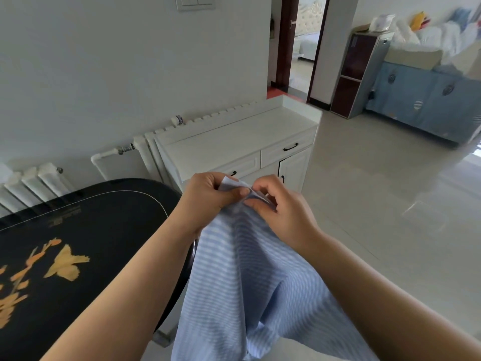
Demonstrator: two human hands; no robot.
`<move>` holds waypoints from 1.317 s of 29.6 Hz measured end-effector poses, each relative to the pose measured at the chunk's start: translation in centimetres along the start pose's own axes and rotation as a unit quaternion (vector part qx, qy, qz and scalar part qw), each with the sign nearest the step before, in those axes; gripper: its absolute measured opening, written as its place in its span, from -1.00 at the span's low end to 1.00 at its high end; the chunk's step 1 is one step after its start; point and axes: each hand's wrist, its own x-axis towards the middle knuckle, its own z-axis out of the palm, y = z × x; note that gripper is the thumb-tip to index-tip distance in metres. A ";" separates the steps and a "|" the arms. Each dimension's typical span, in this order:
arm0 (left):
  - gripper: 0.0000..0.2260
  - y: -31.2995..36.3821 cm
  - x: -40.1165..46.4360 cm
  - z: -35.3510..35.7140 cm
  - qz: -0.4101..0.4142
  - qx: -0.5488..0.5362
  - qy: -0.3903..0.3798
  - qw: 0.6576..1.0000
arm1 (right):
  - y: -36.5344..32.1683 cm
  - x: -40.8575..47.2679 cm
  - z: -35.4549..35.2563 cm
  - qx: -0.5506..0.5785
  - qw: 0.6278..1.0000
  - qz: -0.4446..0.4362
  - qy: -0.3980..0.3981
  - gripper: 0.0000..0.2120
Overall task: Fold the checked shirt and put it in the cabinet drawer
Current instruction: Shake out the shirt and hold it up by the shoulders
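The light blue and white checked shirt [250,285] hangs in the air in front of me, bunched at its top edge. My left hand [208,196] pinches that top edge between thumb and fingers. My right hand [278,204] pinches the same edge right beside it, the two hands almost touching. The white cabinet [234,138] stands just behind my hands against the wall. Its right drawer [287,149] with a dark handle is closed. The left drawer [240,165] is partly hidden by my hands.
A black table [78,243] with an orange flower pattern lies at the left, its rounded edge close to the shirt. White radiators [33,183] line the wall. Pale tiled floor [377,194] spreads to the right. A blue-covered sofa [426,97] and a doorway [299,48] lie far back.
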 end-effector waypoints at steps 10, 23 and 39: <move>-0.91 -0.2 -0.6 1.0 0.011 0.025 0.054 0.998 | 0.3 -1.8 -0.1 -0.190 0.965 -0.121 0.136 -0.58; -0.92 -0.5 -0.7 2.5 0.020 0.083 0.123 0.989 | 0.7 -4.6 0.7 -0.349 0.937 -0.001 0.033 -0.61; -0.93 -0.5 0.4 -0.4 0.003 0.030 0.149 0.988 | 4.0 -4.0 -0.5 -0.070 0.955 0.267 -0.105 -0.46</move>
